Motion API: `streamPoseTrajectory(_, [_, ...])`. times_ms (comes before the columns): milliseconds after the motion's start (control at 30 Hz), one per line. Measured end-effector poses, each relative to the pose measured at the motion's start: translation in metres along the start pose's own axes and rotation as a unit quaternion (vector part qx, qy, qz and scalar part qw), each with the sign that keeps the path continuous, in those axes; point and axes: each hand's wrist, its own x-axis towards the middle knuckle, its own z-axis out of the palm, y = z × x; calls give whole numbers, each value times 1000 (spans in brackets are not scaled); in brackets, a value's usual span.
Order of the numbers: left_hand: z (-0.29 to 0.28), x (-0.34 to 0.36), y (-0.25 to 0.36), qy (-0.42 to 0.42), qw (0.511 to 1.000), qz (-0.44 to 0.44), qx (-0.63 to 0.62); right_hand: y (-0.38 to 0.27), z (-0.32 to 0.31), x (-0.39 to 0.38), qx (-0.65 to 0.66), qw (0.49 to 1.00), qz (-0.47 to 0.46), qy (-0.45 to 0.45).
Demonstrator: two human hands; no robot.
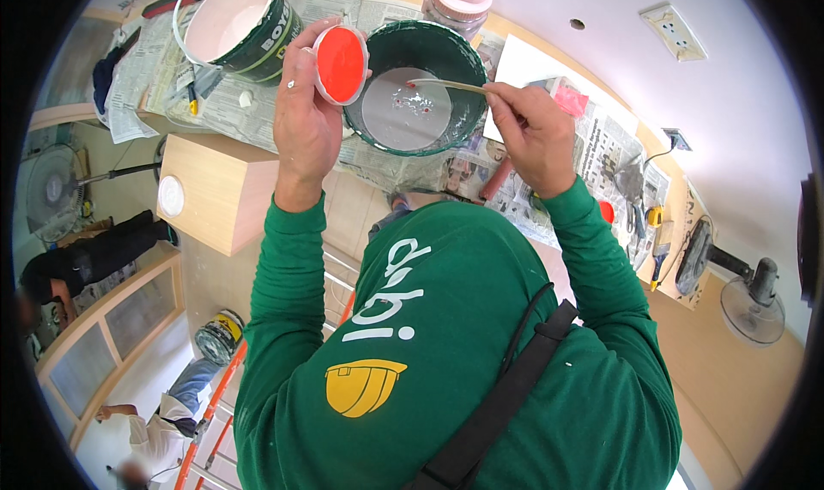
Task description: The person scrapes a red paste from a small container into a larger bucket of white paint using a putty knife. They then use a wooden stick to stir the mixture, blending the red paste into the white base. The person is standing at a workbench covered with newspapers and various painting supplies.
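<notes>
My left hand (309, 125) grips a small clear round tub tilted toward me, with bright red paint (342, 65) in it. In my right hand (534, 130), a thin pale stick (459, 85) is pinched between thumb and fingers. Its tip, smeared with red, reaches over the inside of a dark green bucket (470, 57). Light grey paint (386, 108) covers the bucket's bottom, with small red drops and pale spots near its middle. The tub is held by the bucket's left rim.
A larger paint pail (283, 39) and a pink-lidded jar (457, 5) stand on newspaper (378, 160). Brushes (659, 263) and a yellow tape measure (655, 216) lie right. A wooden box (215, 190), an orange ladder (225, 383) and two people (81, 258) (159, 438) are left.
</notes>
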Motion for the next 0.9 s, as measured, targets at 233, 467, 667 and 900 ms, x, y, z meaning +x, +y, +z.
streamPoseTrajectory(233, [6,-4,3,4,1000,-17,-7,-20,-26,22,247,927,277,-56])
streamPoseTrajectory(467, [18,-8,3,-19,994,-3,-107,-35,-18,31,416,840,341,-75])
streamPoseTrajectory(667, [27,-11,6,-23,996,2,-90,-37,-11,29,397,845,355,-57])
streamPoseTrajectory(900, [29,-13,3,-42,998,-16,-45,-35,-12,35,401,847,344,-62])
